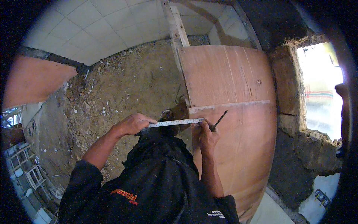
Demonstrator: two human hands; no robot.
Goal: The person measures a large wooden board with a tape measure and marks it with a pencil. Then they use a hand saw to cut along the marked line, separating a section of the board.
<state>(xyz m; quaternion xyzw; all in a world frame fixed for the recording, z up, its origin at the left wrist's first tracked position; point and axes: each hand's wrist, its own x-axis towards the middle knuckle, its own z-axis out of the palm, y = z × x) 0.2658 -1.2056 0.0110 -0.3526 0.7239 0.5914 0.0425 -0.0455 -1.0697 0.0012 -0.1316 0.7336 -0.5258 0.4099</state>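
Note:
My left hand (132,125) is closed on the dark case of a tape measure (143,130), its white blade (175,122) stretched level to my right hand (207,134). My right hand pinches the blade's end and also holds a dark pencil (222,118), pointing up and to the right. It is over the left edge of a large reddish plywood sheet (233,149), just below a pale wooden strip (231,105) that runs across the sheet. The blade spans from over the dirt floor to that edge. My dark-clad legs and a shoe show beneath it.
Rubble-strewn dirt floor (123,86) lies left of the plywood. A wooden post (179,26) reaches to the tiled wall (112,18). Another reddish board (41,82) is at left, above stacked frames (31,168). A rough bright wall opening (320,93) is at right.

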